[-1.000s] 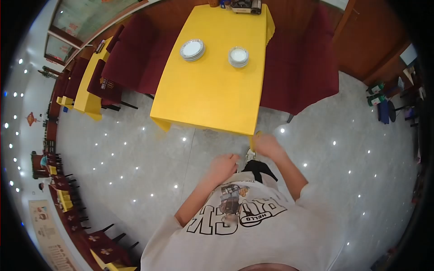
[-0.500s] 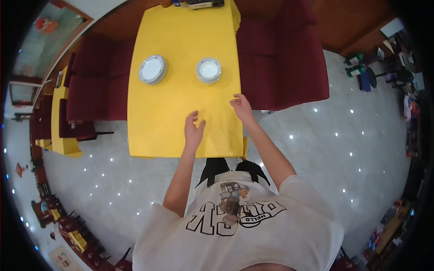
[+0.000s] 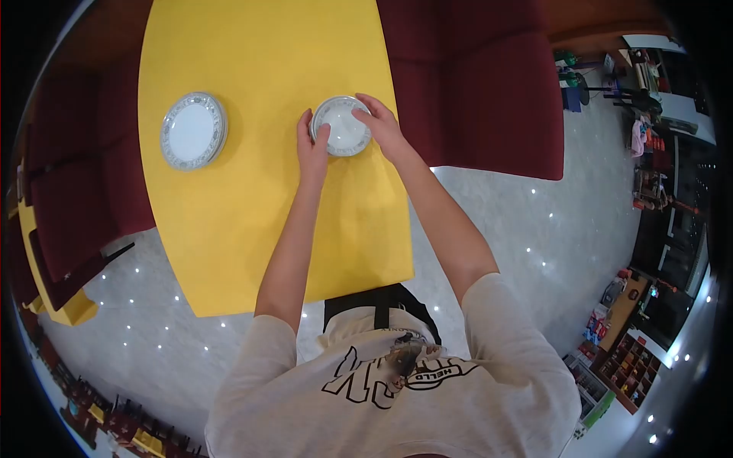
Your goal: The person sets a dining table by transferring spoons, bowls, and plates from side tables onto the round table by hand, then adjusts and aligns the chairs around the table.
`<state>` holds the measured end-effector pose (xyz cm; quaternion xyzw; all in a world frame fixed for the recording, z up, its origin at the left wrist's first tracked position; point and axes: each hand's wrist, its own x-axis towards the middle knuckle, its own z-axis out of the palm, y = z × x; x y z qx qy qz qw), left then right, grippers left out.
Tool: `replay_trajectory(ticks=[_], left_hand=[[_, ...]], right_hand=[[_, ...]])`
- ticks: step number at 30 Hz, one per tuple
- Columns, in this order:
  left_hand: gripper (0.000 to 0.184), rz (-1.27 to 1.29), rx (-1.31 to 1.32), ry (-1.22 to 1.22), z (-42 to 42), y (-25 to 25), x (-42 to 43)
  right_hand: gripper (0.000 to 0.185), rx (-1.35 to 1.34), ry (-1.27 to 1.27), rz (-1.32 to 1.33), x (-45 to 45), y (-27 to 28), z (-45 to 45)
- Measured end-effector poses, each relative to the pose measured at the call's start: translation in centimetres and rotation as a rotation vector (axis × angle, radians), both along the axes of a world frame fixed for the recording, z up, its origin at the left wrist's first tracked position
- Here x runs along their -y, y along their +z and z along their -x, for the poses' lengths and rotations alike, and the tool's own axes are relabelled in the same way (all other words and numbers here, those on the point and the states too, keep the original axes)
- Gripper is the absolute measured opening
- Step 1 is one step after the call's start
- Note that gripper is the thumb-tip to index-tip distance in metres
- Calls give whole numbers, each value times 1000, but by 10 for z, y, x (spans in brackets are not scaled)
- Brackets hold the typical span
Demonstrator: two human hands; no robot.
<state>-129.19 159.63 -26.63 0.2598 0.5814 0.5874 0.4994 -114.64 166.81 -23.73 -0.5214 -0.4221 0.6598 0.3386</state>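
Note:
A stack of white bowls (image 3: pixel 342 131) with a grey patterned rim stands on the yellow tablecloth (image 3: pixel 259 229). My left hand (image 3: pixel 313 149) is at its left side, thumb at the rim and fingers along the outside. From the right, my right hand (image 3: pixel 379 126) curls round the same stack, its thumb over the rim. Between my two hands the stack appears upright on the table. Farther left lies a stack of white plates (image 3: pixel 192 131) with a similar patterned rim, touched by neither hand.
Dark red padded seats flank the table, one on the right (image 3: pixel 481 99) and one on the left (image 3: pixel 88 183). Grey shiny floor (image 3: pixel 504 221) shows beyond the table edges. Shelves with small goods (image 3: pixel 630 366) stand far right.
Both hands have moved forward from over the near part of the table and closed round the bowls. The view has shifted closer to the table and turned.

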Motion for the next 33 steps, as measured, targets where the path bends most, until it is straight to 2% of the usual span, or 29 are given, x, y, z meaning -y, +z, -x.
replay_trajectory(ticks=[1, 5, 6, 9, 13, 15, 18, 22, 25, 31, 33], left_hand=[[58, -78, 2, -25, 0, -3, -2], [52, -97, -14, -58, -4, -1, -3], [51, -103, 9, -32, -5, 1, -3], [49, -119, 43, 13, -8, 1, -2], [45, -117, 105, 73, -13, -1, -5], [45, -101, 104, 76, -10, -6, -4], [43, -49, 150, 59, -10, -7, -2], [42, 37, 245, 26, -14, 12, 47], [42, 137, 344, 60, -18, 23, 91], [51, 114, 164, -69, -23, 56, 171], [51, 92, 176, -104, -21, 70, 188]], right_hand=[[57, 4, -8, 4, -2, 0, 2], [45, -138, -66, 175, 6, -11, 6], [42, -214, -96, 214, 8, -14, 7], [39, -227, -142, 236, 11, -15, 10], [40, -250, -190, 235, 17, -10, 14], [42, -352, -244, 236, 23, -9, 14], [44, -290, -293, 244, 37, -6, 14], [47, -307, -315, 308, 79, 8, 4], [48, -204, -289, 336, 124, 19, 2], [39, -225, -205, 295, 197, 41, -19], [38, -245, -122, 295, 213, 58, -26]])
